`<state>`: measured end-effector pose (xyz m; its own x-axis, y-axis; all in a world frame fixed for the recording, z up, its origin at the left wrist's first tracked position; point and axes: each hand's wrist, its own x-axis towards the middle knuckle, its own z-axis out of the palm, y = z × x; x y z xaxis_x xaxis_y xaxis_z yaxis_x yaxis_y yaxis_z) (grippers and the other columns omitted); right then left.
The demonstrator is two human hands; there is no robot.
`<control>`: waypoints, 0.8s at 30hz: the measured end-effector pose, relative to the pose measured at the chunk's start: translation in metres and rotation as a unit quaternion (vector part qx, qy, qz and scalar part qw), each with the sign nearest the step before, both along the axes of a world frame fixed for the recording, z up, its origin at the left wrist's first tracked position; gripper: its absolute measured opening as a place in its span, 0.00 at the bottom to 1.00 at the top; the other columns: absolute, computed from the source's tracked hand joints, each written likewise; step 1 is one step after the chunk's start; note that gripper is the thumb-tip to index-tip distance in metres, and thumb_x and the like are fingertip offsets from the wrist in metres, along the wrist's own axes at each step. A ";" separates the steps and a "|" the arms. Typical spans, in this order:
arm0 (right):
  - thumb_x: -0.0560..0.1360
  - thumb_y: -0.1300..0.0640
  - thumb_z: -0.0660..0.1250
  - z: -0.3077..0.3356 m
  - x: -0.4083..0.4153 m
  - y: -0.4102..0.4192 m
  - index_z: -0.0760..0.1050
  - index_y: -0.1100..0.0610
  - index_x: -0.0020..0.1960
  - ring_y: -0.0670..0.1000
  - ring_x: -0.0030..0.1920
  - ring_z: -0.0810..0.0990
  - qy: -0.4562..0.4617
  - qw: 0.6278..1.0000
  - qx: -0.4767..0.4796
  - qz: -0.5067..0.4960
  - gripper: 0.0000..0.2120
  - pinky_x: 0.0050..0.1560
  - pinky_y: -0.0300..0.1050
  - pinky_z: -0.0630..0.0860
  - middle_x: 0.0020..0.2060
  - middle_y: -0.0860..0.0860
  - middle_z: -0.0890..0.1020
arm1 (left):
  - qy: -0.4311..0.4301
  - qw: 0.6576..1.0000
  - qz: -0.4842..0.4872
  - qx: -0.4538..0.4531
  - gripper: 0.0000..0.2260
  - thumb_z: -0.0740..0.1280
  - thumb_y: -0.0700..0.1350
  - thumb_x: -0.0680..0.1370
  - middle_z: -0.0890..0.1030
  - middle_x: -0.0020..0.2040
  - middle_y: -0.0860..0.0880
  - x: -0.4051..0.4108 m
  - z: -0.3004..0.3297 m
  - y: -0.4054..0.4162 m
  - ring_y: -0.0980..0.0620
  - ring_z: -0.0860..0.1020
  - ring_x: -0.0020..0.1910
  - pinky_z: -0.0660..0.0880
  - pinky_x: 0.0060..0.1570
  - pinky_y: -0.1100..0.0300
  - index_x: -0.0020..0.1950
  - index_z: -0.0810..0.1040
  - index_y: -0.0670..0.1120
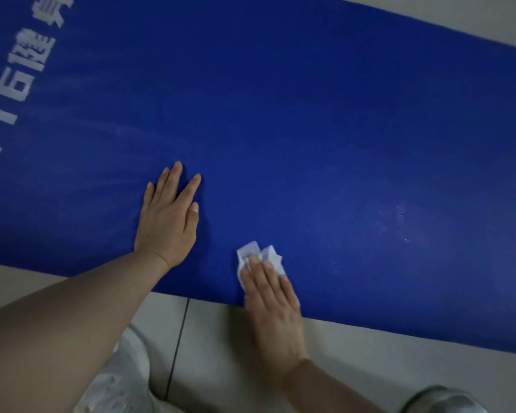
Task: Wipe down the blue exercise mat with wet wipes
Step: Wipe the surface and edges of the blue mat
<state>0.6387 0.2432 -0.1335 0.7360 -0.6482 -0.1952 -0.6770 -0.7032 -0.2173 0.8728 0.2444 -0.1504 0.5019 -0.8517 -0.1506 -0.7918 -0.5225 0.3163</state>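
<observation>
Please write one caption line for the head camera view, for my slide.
Right hand presses a wet wipe on the blue exercise mat; left hand rests flat on it.

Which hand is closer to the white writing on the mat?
Left. The left hand lies flat on the blue exercise mat, just right of the white writing. The right hand presses the wet wipe farther right, by the near edge.
</observation>
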 end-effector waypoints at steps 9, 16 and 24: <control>0.71 0.53 0.55 0.012 0.026 0.002 0.66 0.49 0.73 0.51 0.74 0.60 0.048 0.977 0.028 0.207 0.29 0.72 0.52 0.61 0.73 0.46 0.65 | 0.007 1.000 0.003 -0.003 0.24 0.49 0.50 0.81 0.48 0.79 0.48 0.000 0.002 -0.001 0.50 0.44 0.77 0.35 0.71 0.58 0.77 0.56 0.50; 0.80 0.54 0.50 0.008 0.045 -0.023 0.44 0.54 0.78 0.52 0.76 0.38 0.085 0.934 -0.014 0.346 0.29 0.71 0.47 0.33 0.78 0.50 0.45 | 0.023 1.000 0.003 -0.013 0.23 0.50 0.48 0.81 0.48 0.79 0.49 0.001 0.004 -0.001 0.53 0.44 0.77 0.34 0.71 0.61 0.77 0.58 0.50; 0.70 0.48 0.69 0.015 -0.015 -0.071 0.65 0.51 0.73 0.48 0.73 0.61 0.097 0.899 -0.004 0.427 0.33 0.71 0.44 0.62 0.73 0.47 0.65 | -0.010 0.999 0.038 -0.014 0.22 0.53 0.46 0.80 0.54 0.78 0.44 -0.011 0.005 -0.008 0.47 0.51 0.77 0.45 0.74 0.50 0.75 0.63 0.46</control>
<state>0.6240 0.1723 -0.1188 0.9186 0.1346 -0.3716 0.0856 -0.9856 -0.1456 0.8616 0.2362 -0.1451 0.5683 -0.8144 -0.1174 -0.7559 -0.5731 0.3166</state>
